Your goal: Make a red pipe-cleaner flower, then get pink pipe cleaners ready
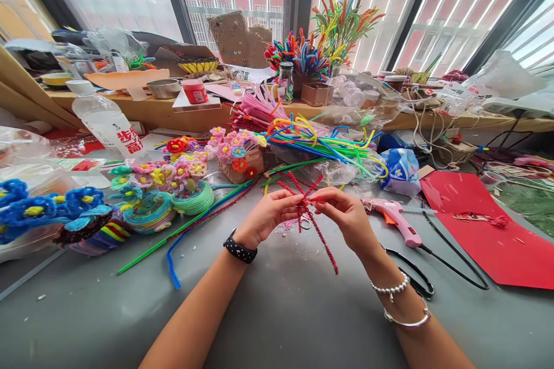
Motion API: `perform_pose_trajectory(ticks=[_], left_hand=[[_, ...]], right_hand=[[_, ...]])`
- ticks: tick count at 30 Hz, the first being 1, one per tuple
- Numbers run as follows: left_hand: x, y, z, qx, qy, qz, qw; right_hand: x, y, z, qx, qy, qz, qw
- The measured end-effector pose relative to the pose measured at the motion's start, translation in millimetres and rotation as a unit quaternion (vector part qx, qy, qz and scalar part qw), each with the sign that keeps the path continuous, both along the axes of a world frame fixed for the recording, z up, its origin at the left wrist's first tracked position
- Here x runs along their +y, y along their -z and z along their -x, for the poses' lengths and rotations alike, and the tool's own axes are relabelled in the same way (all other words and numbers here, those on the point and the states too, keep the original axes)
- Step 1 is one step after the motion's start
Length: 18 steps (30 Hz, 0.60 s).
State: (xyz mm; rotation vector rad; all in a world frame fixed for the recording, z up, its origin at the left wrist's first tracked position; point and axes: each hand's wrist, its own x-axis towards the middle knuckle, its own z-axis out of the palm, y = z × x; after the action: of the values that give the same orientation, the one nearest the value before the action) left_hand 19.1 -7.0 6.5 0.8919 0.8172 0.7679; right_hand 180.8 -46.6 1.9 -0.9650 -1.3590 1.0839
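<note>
Both hands meet at a star-like bunch of red tinsel pipe cleaners (325, 242), held above the grey table. My left hand (273, 216) pinches it near the crossing point from the left. My right hand (344, 216) grips it close by from the right, thumb and fingers pressed together. Several red arms stick out upward and downward from the crossing, one long arm slanting down to the right. The fingers partly hide the crossing. Just below, scissors (306, 223) are partly visible on the table among small red scraps.
A pink glue gun (404, 224) with a black cord lies to the right, beside a red sheet (497, 242). Green and blue pipe cleaners (173, 262) and flower-filled baskets (194, 200) lie left. Behind are a coloured pipe cleaner bundle (324, 141) and a plastic bottle (104, 118).
</note>
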Motion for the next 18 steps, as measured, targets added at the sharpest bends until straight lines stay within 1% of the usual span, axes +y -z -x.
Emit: perform_pose_trajectory(ticks=[3,7,13,15,18], left_hand=[[-2,0.4,-3,-0.011,0.012,0.013,1.000],[-2,2.8,-4,-0.029,0.011,0.016,0.999],[-3,2.1,-5,-0.013,-0.010,-0.027,0.999],[-4,1.6,-6,-0.004,-0.017,-0.036,0.999],[-4,1.5,-7,0.012,-0.026,-0.045,0.999]], right_hand=[[-1,-1.1,0,0.000,0.005,-0.008,1.000],[1,1.8,1,0.011,0.007,0.010,1.000],[4,8.5,6,0.069,0.025,0.025,0.997],[4,9.7,7,0.074,0.037,0.017,0.996],[4,10.3,7,0.040,0.076,0.005,0.996]])
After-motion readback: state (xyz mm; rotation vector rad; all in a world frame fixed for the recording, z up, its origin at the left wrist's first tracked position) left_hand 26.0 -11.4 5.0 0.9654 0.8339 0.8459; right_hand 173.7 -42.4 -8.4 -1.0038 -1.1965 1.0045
